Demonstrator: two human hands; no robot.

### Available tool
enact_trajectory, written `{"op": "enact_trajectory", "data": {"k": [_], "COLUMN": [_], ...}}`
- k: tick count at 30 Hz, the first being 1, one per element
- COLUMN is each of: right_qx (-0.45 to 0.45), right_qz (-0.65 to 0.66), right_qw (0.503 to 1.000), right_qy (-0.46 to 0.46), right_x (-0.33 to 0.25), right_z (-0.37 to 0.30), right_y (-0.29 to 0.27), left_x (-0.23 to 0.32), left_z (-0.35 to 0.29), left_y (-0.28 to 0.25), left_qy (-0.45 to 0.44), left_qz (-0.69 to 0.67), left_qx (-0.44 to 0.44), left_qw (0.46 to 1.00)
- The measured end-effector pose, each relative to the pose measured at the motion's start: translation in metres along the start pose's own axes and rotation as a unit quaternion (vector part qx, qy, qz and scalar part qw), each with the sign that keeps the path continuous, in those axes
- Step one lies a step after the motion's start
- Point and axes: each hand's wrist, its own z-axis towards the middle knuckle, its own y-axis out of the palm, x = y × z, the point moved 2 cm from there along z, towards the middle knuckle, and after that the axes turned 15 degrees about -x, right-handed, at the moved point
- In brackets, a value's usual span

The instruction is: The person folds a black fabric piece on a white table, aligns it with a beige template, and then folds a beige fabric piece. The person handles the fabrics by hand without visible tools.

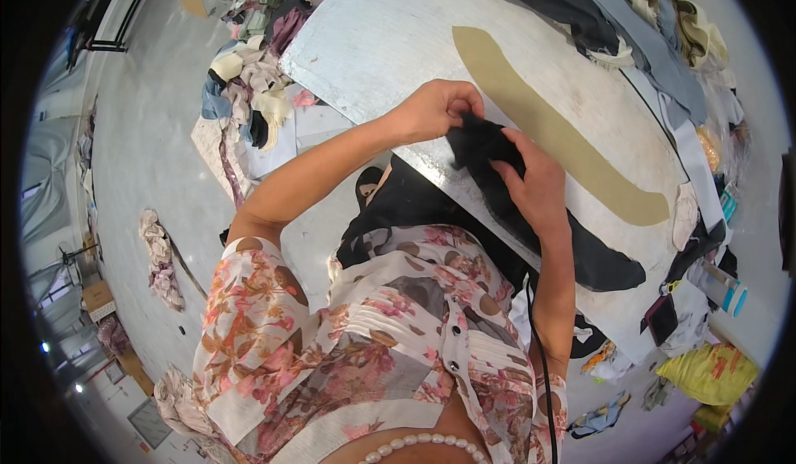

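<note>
A long black fabric piece (601, 257) lies along the near edge of the pale table (373, 41), its rounded right end flat on the surface. Its left end is lifted and bunched between my hands. My left hand (438, 111) pinches the tip of that end with thumb and fingers. Over the bunched part, my right hand (535, 178) curls, thumb and fingers closed on the cloth. Just beyond them lies a curved tan pattern piece (555, 124), flat on the table.
Dark and grey-blue cloth (647, 41) covers the table's far right. Scraps (257, 91) heap off its left corner. At the right edge are a phone (662, 320) and a white-and-blue object (721, 288). A yellow sack (713, 373) sits below. A black cable (543, 364) runs by my right arm.
</note>
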Motion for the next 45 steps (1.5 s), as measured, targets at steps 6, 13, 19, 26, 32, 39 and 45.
{"op": "enact_trajectory", "data": {"k": [6,13,19,26,32,39,45], "right_qx": [-0.047,-0.009,-0.053,-0.027,-0.045,-0.035,-0.086], "right_qz": [-0.036,-0.105,-0.069,0.101,0.114,0.100,0.019], "right_qw": [0.996,0.994,0.996,0.994,0.991,0.994,0.991], "right_qy": [0.066,0.023,0.034,0.031,0.055,0.023,0.105], "right_x": [-0.001,-0.014,-0.014,-0.022,-0.040,-0.001,0.008], "right_z": [-0.001,0.014,0.026,0.027,0.027,-0.036,-0.051], "right_y": [-0.006,-0.018,-0.017,-0.022,-0.033,-0.063,-0.064], "left_x": [0.000,0.000,0.005,-0.007,0.008,0.055,0.113], "left_z": [-0.004,-0.010,-0.023,-0.033,-0.022,-0.029,-0.033], "left_y": [0.002,0.001,0.008,0.033,0.074,0.067,0.060], "left_qy": [-0.004,0.029,0.076,0.202,0.125,0.196,0.259], "left_qz": [-0.080,-0.087,-0.109,-0.395,-0.234,-0.127,0.004], "left_qx": [0.028,0.056,0.063,0.052,0.142,0.191,0.206], "left_qw": [0.996,0.994,0.989,0.895,0.954,0.953,0.944]}}
